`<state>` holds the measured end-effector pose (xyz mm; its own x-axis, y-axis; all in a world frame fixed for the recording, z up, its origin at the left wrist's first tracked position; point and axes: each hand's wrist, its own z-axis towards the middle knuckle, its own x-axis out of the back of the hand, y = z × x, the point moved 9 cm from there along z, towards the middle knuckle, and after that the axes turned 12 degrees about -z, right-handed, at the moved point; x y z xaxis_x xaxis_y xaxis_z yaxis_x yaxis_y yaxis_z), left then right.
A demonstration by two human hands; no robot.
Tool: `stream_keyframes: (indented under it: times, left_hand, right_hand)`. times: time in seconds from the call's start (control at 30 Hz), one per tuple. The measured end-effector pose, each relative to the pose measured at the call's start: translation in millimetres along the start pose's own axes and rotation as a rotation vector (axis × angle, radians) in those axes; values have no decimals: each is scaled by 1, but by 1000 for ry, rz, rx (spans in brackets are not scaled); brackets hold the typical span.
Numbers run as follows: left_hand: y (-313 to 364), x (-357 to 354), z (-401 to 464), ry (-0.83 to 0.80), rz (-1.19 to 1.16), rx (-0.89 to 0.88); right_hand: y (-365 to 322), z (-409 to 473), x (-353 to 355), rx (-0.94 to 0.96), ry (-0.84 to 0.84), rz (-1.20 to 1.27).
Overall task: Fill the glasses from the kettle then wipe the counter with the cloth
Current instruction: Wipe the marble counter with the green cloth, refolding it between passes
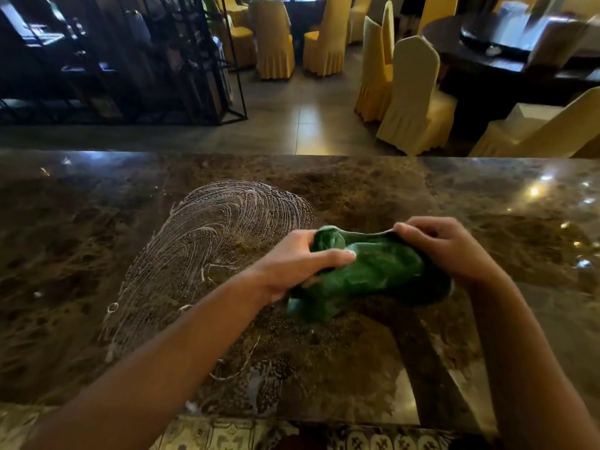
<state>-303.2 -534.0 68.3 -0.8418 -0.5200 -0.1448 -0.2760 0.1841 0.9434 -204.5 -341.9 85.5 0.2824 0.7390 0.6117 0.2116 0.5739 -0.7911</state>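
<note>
The left hand (293,266) grips one end of a bunched green cloth (373,271), thumb curled over the top of it. The right hand (446,246) pinches the cloth's far edge, pulling it taut between the two. The cloth hangs at, or just touching, the dark marble surface (97,254) — which of the two cannot be told. Left of the hands, white soapy streaks (211,241) fan across the stone in curved arcs, with more foam nearer the person's edge. No kettle or glasses are in view.

The risks, as judgement: a bunched cloth could smear the suds rather than lift them, and a loose grip could let it slip on the wet stone — leaving streaks behind.

Beyond the surface stand yellow-covered chairs (412,99) and a dark shelving rack (130,60).
</note>
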Motion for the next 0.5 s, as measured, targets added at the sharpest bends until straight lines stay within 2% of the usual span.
stream_keyframes:
  times: [0.1, 0.17, 0.27, 0.33, 0.4, 0.5]
  left_hand:
    - [-32, -19, 5, 9, -110, 55]
    - [-55, -20, 11, 49, -48, 94]
    - [-76, 4, 22, 153, 187, 122]
    - [-72, 31, 25, 253, 434, 73]
    - [-63, 52, 23, 331, 670, 21]
    - [-54, 71, 18, 380, 847, -55]
  right_hand:
    - [6, 13, 39, -36, 120, -191]
    - [11, 36, 28, -64, 96, -355]
    - [34, 73, -24, -87, 16, -531]
    - [41, 87, -56, -88, 53, -625]
    - [36, 85, -76, -79, 199, -668]
    - [28, 51, -77, -156, 428, -492]
